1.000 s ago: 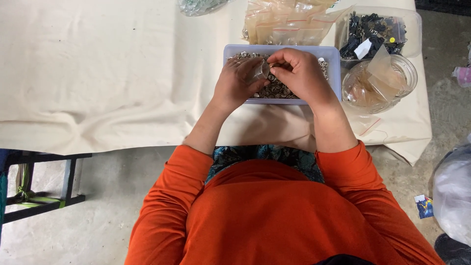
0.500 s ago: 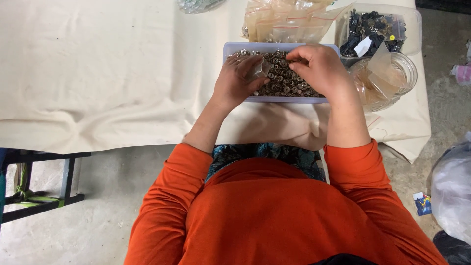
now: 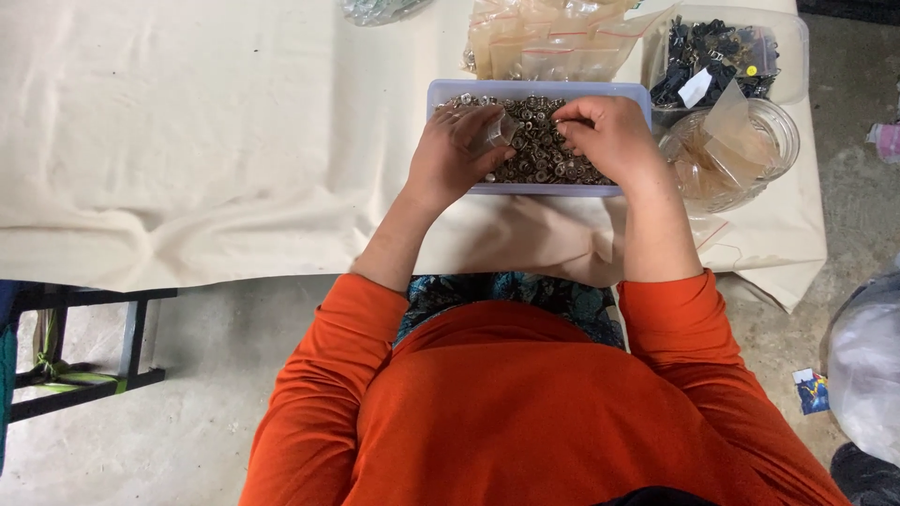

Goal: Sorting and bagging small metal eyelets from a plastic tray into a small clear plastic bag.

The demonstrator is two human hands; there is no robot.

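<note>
A pale blue rectangular tray (image 3: 539, 88) filled with several small dark metal parts (image 3: 538, 141) lies on a table under a cream cloth (image 3: 206, 131). My left hand (image 3: 457, 152) rests over the tray's left half and holds a small clear plastic bag (image 3: 497, 131) by its mouth. My right hand (image 3: 611, 139) lies over the right half, its fingertips pinched down among the metal parts next to the bag. Whether a part sits between those fingertips is hidden.
A pile of clear zip bags (image 3: 553, 37) lies behind the tray. To the right stand a clear tub of black parts (image 3: 727, 52) and a round clear bowl (image 3: 741, 150) holding more bags. A dark stool frame (image 3: 84, 375) stands on the concrete floor at left; a white sack (image 3: 867, 365) at right.
My right hand has moved from beside my left hand out to the tray's right half and down into the parts. The left hand keeps the small bag in the same place.
</note>
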